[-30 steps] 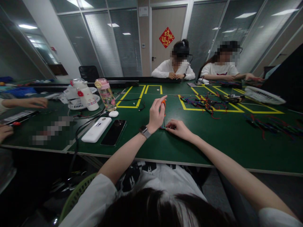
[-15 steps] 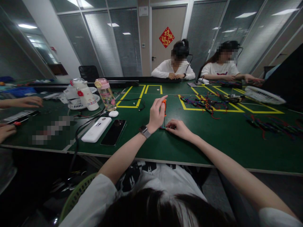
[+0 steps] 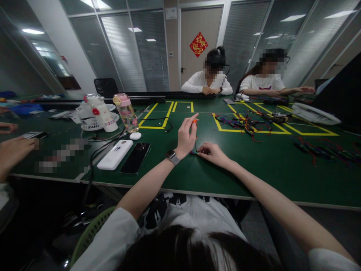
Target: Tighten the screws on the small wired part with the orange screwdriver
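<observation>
My left hand (image 3: 186, 137) is closed around the orange handle of a small screwdriver (image 3: 195, 130), held upright with its tip down on a small dark part (image 3: 194, 152) lying on the green table (image 3: 267, 165). A grey watch sits on that wrist. My right hand (image 3: 213, 153) lies just to the right, its fingers pinched on the small part and pressing it to the table.
A black phone (image 3: 135, 157) and a white power bank (image 3: 115, 154) lie to the left, with two bottles (image 3: 126, 112) behind them. Bundles of coloured wires (image 3: 245, 123) lie inside yellow tape marks. Two people sit across the table; another person's hand (image 3: 12, 150) is at far left.
My left hand's fingers shifted slightly on the screwdriver handle, as in turning it. The person's hands at far left moved nearer. My right hand stayed put.
</observation>
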Action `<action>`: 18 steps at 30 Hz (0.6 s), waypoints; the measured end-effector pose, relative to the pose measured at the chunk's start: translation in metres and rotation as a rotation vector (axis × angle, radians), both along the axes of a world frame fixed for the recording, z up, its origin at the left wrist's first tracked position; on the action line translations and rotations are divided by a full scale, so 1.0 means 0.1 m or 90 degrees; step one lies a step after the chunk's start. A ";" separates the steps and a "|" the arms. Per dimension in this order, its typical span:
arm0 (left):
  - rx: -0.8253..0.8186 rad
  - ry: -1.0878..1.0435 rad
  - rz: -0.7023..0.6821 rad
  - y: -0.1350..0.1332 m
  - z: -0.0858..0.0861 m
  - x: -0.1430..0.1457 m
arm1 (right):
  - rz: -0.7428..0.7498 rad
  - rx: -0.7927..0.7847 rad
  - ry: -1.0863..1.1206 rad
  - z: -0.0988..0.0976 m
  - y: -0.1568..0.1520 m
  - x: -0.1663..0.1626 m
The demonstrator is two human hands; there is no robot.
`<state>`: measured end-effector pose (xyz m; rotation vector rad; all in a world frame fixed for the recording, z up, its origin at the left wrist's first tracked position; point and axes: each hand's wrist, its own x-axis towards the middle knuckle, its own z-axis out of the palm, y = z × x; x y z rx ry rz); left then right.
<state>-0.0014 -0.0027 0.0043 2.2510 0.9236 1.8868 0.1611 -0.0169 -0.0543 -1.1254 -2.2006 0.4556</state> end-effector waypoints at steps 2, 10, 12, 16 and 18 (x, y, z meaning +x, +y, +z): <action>0.011 -0.001 0.013 0.00 0.00 0.00 | 0.000 -0.001 -0.004 0.00 0.00 0.00; 0.009 0.016 -0.001 -0.01 0.01 0.00 | -0.003 0.003 -0.002 -0.01 0.00 0.00; 0.005 0.017 -0.020 -0.01 0.02 0.00 | -0.004 0.001 0.000 0.00 0.00 0.00; 0.016 0.019 -0.005 -0.02 0.03 0.00 | -0.013 -0.004 0.005 0.00 0.00 0.00; 0.025 0.017 0.008 -0.02 0.03 0.00 | -0.017 -0.007 0.006 0.00 0.00 -0.01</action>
